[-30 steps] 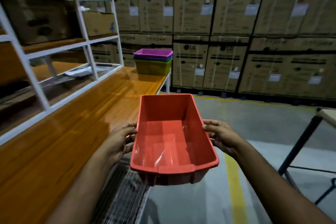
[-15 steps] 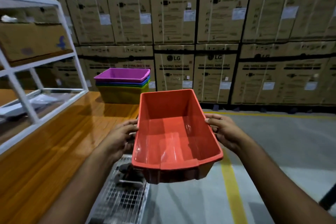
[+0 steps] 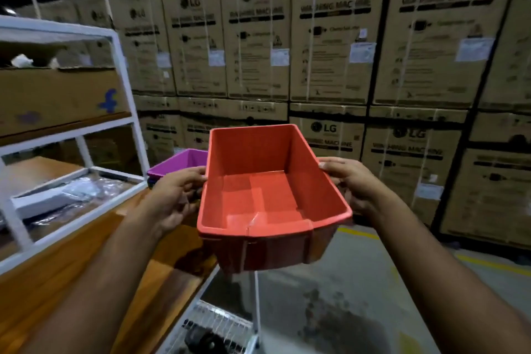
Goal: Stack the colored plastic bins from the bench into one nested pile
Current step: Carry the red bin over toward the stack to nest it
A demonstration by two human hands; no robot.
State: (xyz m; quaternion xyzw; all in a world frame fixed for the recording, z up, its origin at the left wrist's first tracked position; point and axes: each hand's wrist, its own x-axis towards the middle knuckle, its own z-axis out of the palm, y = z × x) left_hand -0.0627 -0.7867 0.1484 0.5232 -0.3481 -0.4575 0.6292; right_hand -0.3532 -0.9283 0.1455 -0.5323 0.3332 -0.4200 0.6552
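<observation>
An empty red plastic bin [image 3: 267, 195] is held up in the air in front of me, open side up. My left hand [image 3: 175, 198] grips its left wall and my right hand [image 3: 353, 184] grips its right wall. Behind the red bin, on the wooden bench [image 3: 71, 261], a purple bin [image 3: 181, 165] tops the nested pile. The bins under it are hidden by my left hand and the red bin.
A white metal shelf frame [image 3: 126, 112] with a cardboard box [image 3: 57, 98] stands on the bench at left. Stacked LG cartons [image 3: 330, 46] wall off the back. A wire rack [image 3: 218, 327] sits below the bench edge; grey floor lies to the right.
I have come closer to the pile with the red bin in both hands. The red bin now covers most of the pile, and only part of the purple bin shows.
</observation>
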